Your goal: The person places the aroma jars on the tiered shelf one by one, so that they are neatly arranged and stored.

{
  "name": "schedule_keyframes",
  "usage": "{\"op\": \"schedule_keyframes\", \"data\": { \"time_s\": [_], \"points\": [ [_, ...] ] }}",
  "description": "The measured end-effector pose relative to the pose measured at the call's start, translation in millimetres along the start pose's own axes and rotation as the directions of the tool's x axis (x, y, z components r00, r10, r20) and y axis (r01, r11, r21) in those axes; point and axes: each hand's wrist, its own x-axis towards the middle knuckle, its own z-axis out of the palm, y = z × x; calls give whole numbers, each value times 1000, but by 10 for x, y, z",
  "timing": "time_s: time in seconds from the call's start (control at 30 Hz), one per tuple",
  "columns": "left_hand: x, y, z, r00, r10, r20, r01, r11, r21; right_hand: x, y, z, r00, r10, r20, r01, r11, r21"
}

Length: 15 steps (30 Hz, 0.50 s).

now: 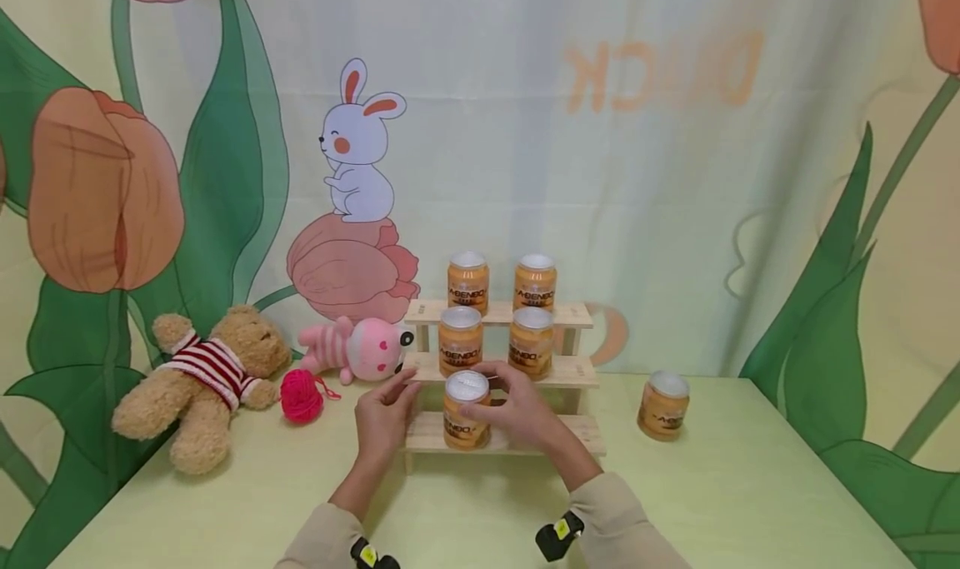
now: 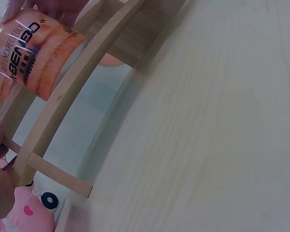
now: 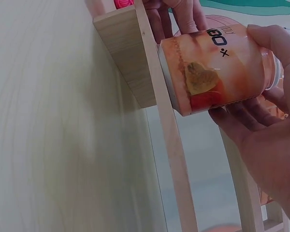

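Observation:
A three-step wooden shelf (image 1: pixel 570 436) stands at the middle of the pale green table. On its bottom step stands an orange can with a silver lid (image 1: pixel 463 423). My right hand (image 1: pixel 487 402) grips this can from the right; in the right wrist view its fingers (image 3: pixel 266 135) and thumb wrap round the can (image 3: pixel 217 67). My left hand (image 1: pixel 386 398) is at the shelf's left end, fingers fairly straight and reaching towards the can. In the left wrist view the can (image 2: pixel 31 53) shows behind a shelf rail (image 2: pixel 82 72).
Two more cans (image 1: pixel 468 282) stand on the top step and two (image 1: pixel 460 340) on the middle step. A loose can (image 1: pixel 663 405) stands on the table at right. A teddy bear (image 1: pixel 202 377), a pink plush (image 1: pixel 360 348) and a pink yarn ball (image 1: pixel 302 396) lie at left.

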Motion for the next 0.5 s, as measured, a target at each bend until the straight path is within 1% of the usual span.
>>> {"op": "schedule_keyframes", "data": {
  "time_s": [0.33, 0.5],
  "points": [
    [9, -12, -13, 1000, 7, 7, -7, 1000, -17, 11, -32, 16, 999, -34, -12, 33, 994, -104],
    [2, -3, -17, 1000, 7, 13, -7, 1000, -24, -4, -13, 49, 998, -45, -39, 42, 995, -91]
  ]
}}
